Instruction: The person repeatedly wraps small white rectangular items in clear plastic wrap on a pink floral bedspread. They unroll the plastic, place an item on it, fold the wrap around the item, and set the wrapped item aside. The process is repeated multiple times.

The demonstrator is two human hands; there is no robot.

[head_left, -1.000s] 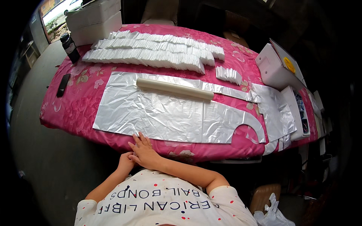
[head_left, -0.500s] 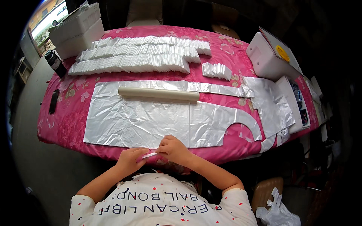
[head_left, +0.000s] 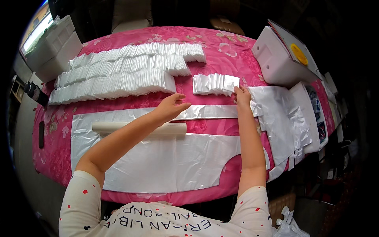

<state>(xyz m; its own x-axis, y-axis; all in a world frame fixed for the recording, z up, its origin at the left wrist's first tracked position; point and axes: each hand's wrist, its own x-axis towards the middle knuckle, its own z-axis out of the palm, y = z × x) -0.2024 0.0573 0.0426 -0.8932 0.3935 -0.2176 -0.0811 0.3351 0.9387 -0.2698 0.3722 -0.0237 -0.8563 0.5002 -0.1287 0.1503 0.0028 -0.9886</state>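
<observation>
My right hand is closed, thumb and fingers pinching a folded white plastic packet at the right end of a short row of similar packets. My left hand hovers above the sheet's far edge with fingers apart, holding nothing. Beneath my forearms lies a flat, shiny white plastic sheet with a curved cut-out at its right. Across it rests a pale beige tube, partly covered by my left forearm. Long, tightly packed rows of folded white packets stand at the far left.
A pink flowered cloth covers the table. White foam boxes stand at the far left, near a dark bottle and a black phone-like object. Another foam box and more plastic sheets occupy the right side.
Both hands have moved from the near table edge out over the table. The small white folded packet has gone from between them to the short row, held by my right hand. My left hand has opened.
</observation>
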